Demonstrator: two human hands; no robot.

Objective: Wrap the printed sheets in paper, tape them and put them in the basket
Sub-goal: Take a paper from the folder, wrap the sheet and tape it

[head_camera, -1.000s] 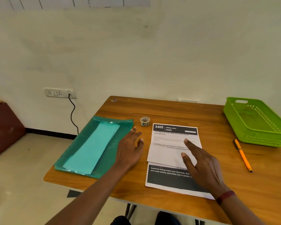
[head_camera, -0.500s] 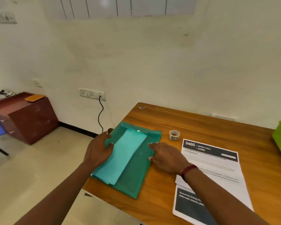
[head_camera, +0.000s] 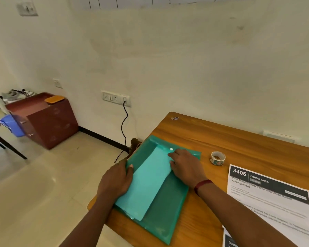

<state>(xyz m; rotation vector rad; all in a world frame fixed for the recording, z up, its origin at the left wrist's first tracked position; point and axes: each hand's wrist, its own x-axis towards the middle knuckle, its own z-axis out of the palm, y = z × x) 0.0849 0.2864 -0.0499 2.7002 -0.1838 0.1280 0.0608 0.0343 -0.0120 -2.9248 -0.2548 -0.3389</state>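
**Both hands on the green folder, printed sheets lying to its right**

Wooden brown table [head_camera: 239, 145] stands against a pale wall, and a flat translucent green plastic folder [head_camera: 168, 211] lies on its left corner. Inside the folder, seen through the cover, is a lighter turquoise rectangular paper [head_camera: 146, 184], which fills the left half of it. A small white snap button [head_camera: 171, 149] sits on the far flap of the folder.

The left hand [head_camera: 116, 180] rests on the left edge of the folder with the thumb laid on top. I cannot tell if the other fingers hook under the edge. The right hand [head_camera: 185, 168], with a dark red band on the wrist, lies on the far part of the folder. Its fingers are loosely bent and the tips touch the flap just beside the button, with nothing visibly pinched.

To the right of the folder, near its far corner, a small roll of patterned tape [head_camera: 217, 158] stands on the table. Further right of the folder lie the white printed sheets with a black header [head_camera: 268, 202], flat, apart from both hands.

Behind the folder, on the wall, a black cable [head_camera: 124, 125] hangs from a white socket strip [head_camera: 116, 98]. Far left of the folder stands a dark red cabinet [head_camera: 43, 120].
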